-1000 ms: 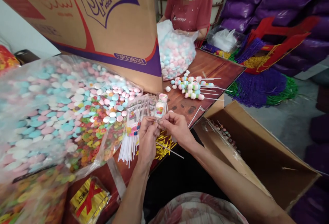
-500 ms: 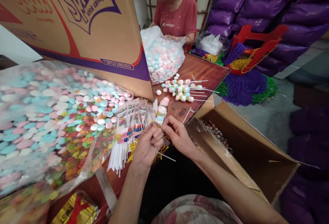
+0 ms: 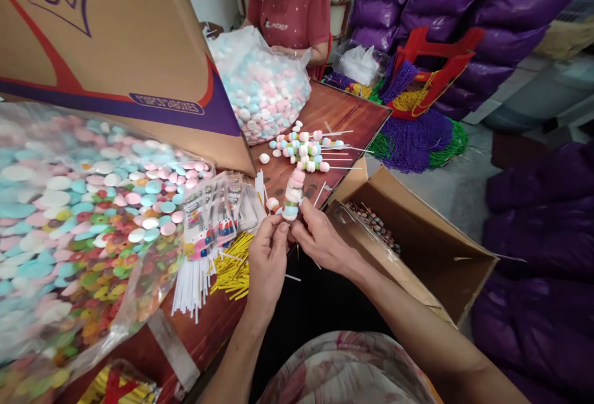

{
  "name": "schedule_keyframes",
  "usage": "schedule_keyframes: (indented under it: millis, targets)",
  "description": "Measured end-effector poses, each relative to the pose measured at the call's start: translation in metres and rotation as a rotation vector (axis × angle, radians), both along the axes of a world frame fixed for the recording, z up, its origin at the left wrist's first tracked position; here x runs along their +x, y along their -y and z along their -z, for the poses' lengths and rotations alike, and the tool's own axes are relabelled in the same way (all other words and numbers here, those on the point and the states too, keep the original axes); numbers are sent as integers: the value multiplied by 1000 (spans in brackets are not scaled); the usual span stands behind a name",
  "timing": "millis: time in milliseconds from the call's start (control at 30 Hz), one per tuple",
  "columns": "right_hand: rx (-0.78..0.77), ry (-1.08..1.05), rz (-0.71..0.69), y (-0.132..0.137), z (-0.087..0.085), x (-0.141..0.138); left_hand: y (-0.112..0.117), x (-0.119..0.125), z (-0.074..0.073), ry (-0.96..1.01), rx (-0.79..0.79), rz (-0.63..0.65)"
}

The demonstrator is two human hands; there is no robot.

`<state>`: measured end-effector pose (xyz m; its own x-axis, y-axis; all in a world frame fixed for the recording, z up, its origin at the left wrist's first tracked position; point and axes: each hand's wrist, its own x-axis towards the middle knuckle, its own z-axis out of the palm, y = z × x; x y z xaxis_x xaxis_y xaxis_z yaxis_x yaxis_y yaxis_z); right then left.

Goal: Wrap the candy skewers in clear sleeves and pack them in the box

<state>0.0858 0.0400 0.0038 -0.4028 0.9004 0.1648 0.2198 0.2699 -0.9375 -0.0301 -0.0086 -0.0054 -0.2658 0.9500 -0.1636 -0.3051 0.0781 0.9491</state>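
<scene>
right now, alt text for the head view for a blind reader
The left hand and right hand pinch the stick of a candy skewer, held upright at the edge of a wooden table. A clear bag of pastel candies lies to the left, an open cardboard box to the right; another person sits opposite.

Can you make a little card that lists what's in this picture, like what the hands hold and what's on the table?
Left hand: pinches the candy stick just under the candies
Right hand: pinches the same stick from the other side
Candy stick: upright, pink, white and blue pieces stacked
By the hands: printed wrappers, white sticks, yellow ties
Left side: big clear bag of candy discs
Further on table: more candy sticks lying flat
Right side: open cardboard box
Across: another person at a second candy bag
</scene>
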Motion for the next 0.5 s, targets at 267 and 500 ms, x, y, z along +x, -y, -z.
schedule_keyframes:
  millis: [267,500]
  targets:
    - [-88,-140,25,3,8,15,-18,-11,-8,555,-286,108]
    - [621,132,169,1,22,22,-26,-6,-24,696,-395,152]
